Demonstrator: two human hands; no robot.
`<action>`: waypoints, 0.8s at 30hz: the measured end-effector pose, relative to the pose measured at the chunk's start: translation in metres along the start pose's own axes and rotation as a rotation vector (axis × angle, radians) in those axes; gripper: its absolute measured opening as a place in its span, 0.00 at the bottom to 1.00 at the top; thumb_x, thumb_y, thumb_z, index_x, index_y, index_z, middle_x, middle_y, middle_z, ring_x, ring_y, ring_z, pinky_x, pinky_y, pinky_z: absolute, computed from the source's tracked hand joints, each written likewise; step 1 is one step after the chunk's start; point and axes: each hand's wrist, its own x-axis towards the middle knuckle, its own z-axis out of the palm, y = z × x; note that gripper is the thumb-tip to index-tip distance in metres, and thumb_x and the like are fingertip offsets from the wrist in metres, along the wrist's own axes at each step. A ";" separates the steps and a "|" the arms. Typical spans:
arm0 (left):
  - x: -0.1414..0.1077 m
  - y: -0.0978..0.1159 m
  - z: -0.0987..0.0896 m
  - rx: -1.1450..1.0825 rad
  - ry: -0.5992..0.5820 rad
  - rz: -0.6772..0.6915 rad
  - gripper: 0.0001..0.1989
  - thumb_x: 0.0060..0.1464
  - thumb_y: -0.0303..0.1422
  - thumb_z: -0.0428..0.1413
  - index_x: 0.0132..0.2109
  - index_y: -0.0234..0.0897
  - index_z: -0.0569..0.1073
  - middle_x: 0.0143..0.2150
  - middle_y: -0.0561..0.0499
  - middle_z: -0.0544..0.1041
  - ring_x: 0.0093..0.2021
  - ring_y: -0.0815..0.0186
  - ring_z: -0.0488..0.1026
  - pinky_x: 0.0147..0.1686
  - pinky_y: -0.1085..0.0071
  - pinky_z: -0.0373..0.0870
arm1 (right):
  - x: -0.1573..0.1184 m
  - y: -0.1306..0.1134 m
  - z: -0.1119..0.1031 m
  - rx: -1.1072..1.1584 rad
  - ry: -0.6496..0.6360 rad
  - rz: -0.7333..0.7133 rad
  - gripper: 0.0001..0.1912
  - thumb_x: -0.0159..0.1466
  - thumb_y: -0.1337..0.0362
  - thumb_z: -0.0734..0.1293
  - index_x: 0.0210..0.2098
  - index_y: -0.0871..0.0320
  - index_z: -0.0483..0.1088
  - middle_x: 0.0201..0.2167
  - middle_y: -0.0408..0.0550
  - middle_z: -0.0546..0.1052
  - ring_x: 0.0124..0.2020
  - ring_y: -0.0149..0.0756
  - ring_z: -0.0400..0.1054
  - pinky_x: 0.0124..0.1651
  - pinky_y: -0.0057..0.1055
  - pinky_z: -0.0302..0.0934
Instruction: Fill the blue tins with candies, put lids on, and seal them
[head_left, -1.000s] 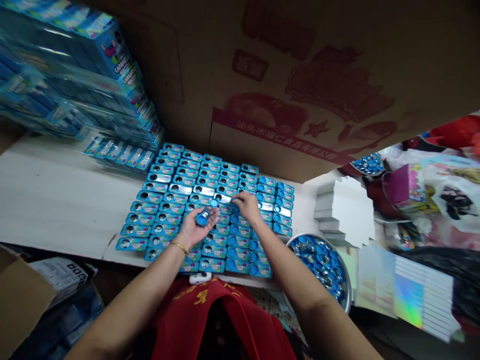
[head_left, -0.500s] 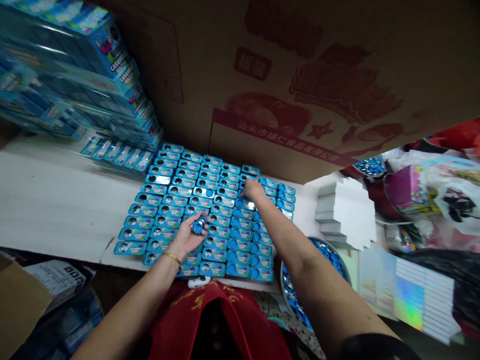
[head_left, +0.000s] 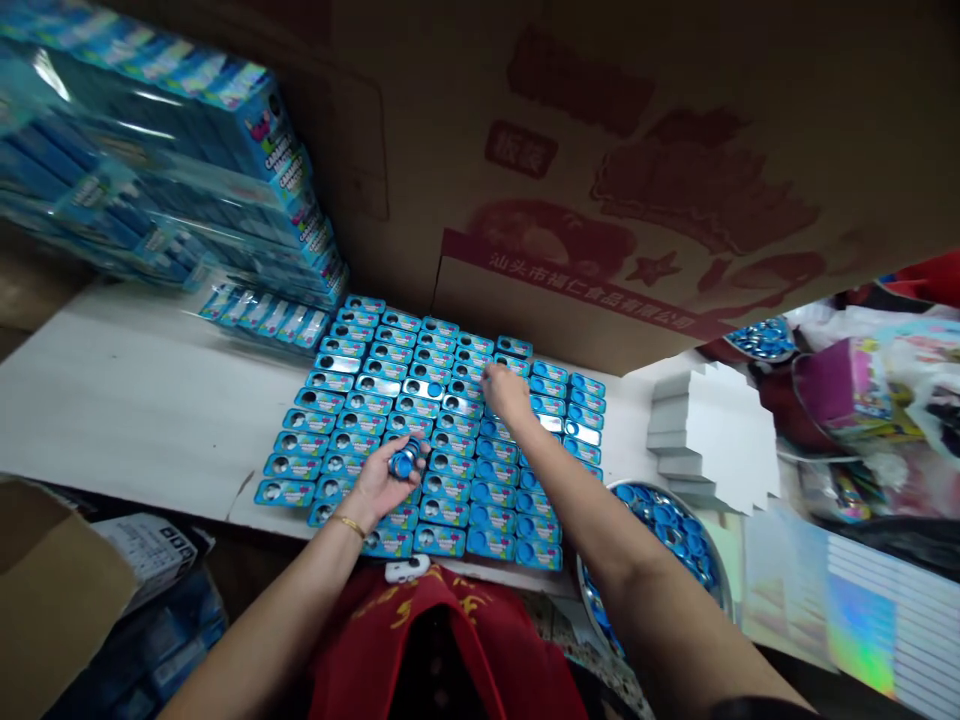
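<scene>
Across pale desk (head_left: 150, 390) mid-frame, cups caps (head_left: 405, 463) in curled left hand (head_left: 384, 480); works at tins (head_left: 446, 514) with bunched right hand (head_left: 508, 393), cannot tell load; likely needs precision.

the cases (head_left: 441, 541) are blue, the apron (head_left: 521, 665) red with yellow lettering (head_left: 470, 607).

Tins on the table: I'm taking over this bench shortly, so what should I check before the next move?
1. Left grip holds blue round pieces: ok, several in the palm.
2. Right grip, above the tins, holds a piece: cannot tell, the fingers hide it.
3. Tins lined up in columns: ok.
4. Every tin shows a blue circle: not ok, those toward the left show dark or silvery circles.
5. Bowl stocked: ok, many blue round pieces inside.
</scene>
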 end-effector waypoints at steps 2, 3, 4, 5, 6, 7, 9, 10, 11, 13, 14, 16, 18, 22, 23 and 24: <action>-0.002 0.000 -0.002 -0.010 0.011 0.000 0.10 0.51 0.28 0.52 0.42 0.33 0.69 0.33 0.46 0.72 0.25 0.71 0.68 0.17 0.79 0.61 | -0.004 -0.025 0.010 0.097 0.062 -0.176 0.14 0.64 0.62 0.55 0.47 0.51 0.66 0.49 0.48 0.68 0.44 0.36 0.66 0.41 0.28 0.57; -0.002 0.000 -0.003 -0.011 0.013 0.002 0.10 0.51 0.28 0.52 0.42 0.33 0.69 0.33 0.46 0.72 0.25 0.71 0.68 0.17 0.79 0.61 | -0.003 -0.037 0.016 0.132 0.056 -0.239 0.13 0.64 0.62 0.56 0.46 0.51 0.67 0.49 0.46 0.68 0.44 0.36 0.66 0.40 0.27 0.57; -0.002 -0.001 -0.004 -0.009 0.013 0.001 0.10 0.51 0.28 0.52 0.42 0.32 0.69 0.33 0.46 0.71 0.25 0.71 0.68 0.17 0.79 0.61 | -0.001 -0.048 0.022 0.155 0.044 -0.274 0.12 0.63 0.63 0.58 0.44 0.51 0.67 0.48 0.45 0.68 0.43 0.35 0.66 0.39 0.26 0.57; -0.002 -0.002 -0.005 -0.004 0.013 0.000 0.10 0.51 0.28 0.52 0.41 0.32 0.69 0.33 0.46 0.71 0.25 0.71 0.68 0.17 0.79 0.61 | 0.003 -0.055 0.027 0.168 0.032 -0.283 0.11 0.61 0.63 0.60 0.43 0.52 0.68 0.47 0.45 0.68 0.42 0.35 0.66 0.39 0.26 0.56; -0.002 -0.003 -0.006 0.002 0.012 -0.001 0.09 0.50 0.28 0.52 0.41 0.32 0.69 0.33 0.46 0.71 0.25 0.71 0.68 0.17 0.79 0.61 | 0.007 -0.059 0.031 0.174 0.027 -0.276 0.10 0.60 0.64 0.61 0.41 0.53 0.69 0.46 0.44 0.69 0.42 0.34 0.65 0.39 0.25 0.56; -0.002 -0.004 -0.007 0.008 0.010 0.002 0.09 0.50 0.28 0.53 0.40 0.31 0.69 0.33 0.46 0.71 0.25 0.71 0.68 0.17 0.79 0.61 | 0.012 -0.059 0.033 0.178 0.027 -0.262 0.08 0.60 0.65 0.61 0.39 0.54 0.69 0.45 0.44 0.70 0.41 0.33 0.65 0.39 0.25 0.56; -0.003 -0.003 -0.010 0.019 0.012 0.016 0.08 0.50 0.27 0.53 0.40 0.31 0.69 0.34 0.46 0.71 0.25 0.72 0.68 0.17 0.79 0.61 | 0.021 -0.045 0.032 0.186 0.042 -0.215 0.08 0.62 0.65 0.59 0.37 0.56 0.69 0.41 0.44 0.72 0.40 0.31 0.65 0.40 0.24 0.55; -0.003 -0.002 -0.011 0.024 0.014 0.024 0.08 0.50 0.27 0.53 0.40 0.32 0.69 0.34 0.46 0.71 0.25 0.71 0.68 0.17 0.79 0.61 | 0.026 -0.032 0.028 0.190 0.055 -0.168 0.08 0.62 0.65 0.58 0.38 0.57 0.68 0.39 0.44 0.72 0.39 0.31 0.65 0.40 0.24 0.55; -0.003 0.000 -0.012 0.028 0.018 0.028 0.08 0.50 0.27 0.53 0.40 0.32 0.69 0.34 0.46 0.71 0.25 0.71 0.68 0.17 0.79 0.61 | 0.030 -0.018 0.023 0.188 0.073 -0.110 0.09 0.63 0.65 0.57 0.39 0.57 0.67 0.38 0.45 0.73 0.39 0.32 0.65 0.40 0.24 0.56; -0.002 0.004 -0.013 0.029 0.029 0.033 0.09 0.50 0.27 0.53 0.40 0.32 0.69 0.33 0.46 0.71 0.25 0.71 0.68 0.16 0.78 0.61 | 0.040 0.011 0.010 0.151 0.108 0.020 0.11 0.63 0.66 0.55 0.42 0.57 0.66 0.38 0.47 0.74 0.39 0.34 0.66 0.40 0.25 0.56; -0.002 0.006 -0.012 0.028 0.035 0.034 0.09 0.50 0.27 0.53 0.40 0.32 0.69 0.33 0.46 0.71 0.25 0.71 0.68 0.16 0.78 0.61 | 0.045 0.023 0.004 0.111 0.113 0.071 0.12 0.63 0.68 0.55 0.43 0.56 0.66 0.39 0.48 0.74 0.40 0.35 0.66 0.40 0.26 0.56; -0.001 0.009 -0.010 0.027 0.045 0.042 0.09 0.50 0.27 0.53 0.40 0.32 0.69 0.33 0.45 0.71 0.25 0.71 0.68 0.16 0.78 0.61 | 0.054 0.041 -0.005 0.019 0.089 0.111 0.13 0.62 0.71 0.55 0.44 0.56 0.66 0.40 0.51 0.74 0.41 0.37 0.67 0.41 0.27 0.56; 0.001 0.010 -0.008 0.030 0.043 0.053 0.09 0.50 0.27 0.53 0.40 0.32 0.69 0.34 0.45 0.71 0.25 0.71 0.67 0.17 0.78 0.61 | 0.062 0.049 -0.008 -0.039 0.057 0.105 0.14 0.60 0.72 0.57 0.44 0.56 0.66 0.42 0.52 0.73 0.42 0.39 0.67 0.41 0.28 0.56; 0.002 0.010 -0.007 0.035 0.033 0.061 0.09 0.50 0.27 0.53 0.40 0.31 0.70 0.34 0.45 0.71 0.25 0.71 0.67 0.17 0.78 0.61 | 0.073 0.051 -0.008 -0.036 0.010 0.101 0.12 0.59 0.68 0.61 0.42 0.56 0.67 0.44 0.52 0.72 0.43 0.40 0.67 0.41 0.29 0.58; 0.002 0.010 -0.006 0.035 0.035 0.059 0.09 0.50 0.27 0.53 0.40 0.31 0.70 0.33 0.45 0.71 0.25 0.71 0.67 0.17 0.78 0.61 | 0.075 0.051 -0.008 -0.032 -0.015 0.112 0.11 0.58 0.66 0.63 0.42 0.55 0.67 0.44 0.52 0.72 0.43 0.40 0.67 0.40 0.29 0.58; 0.002 0.010 -0.006 0.034 0.038 0.057 0.09 0.50 0.27 0.53 0.40 0.31 0.70 0.33 0.46 0.71 0.25 0.71 0.67 0.17 0.78 0.61 | 0.078 0.051 -0.009 -0.029 -0.041 0.125 0.12 0.57 0.64 0.64 0.41 0.55 0.68 0.44 0.51 0.72 0.43 0.41 0.67 0.40 0.30 0.59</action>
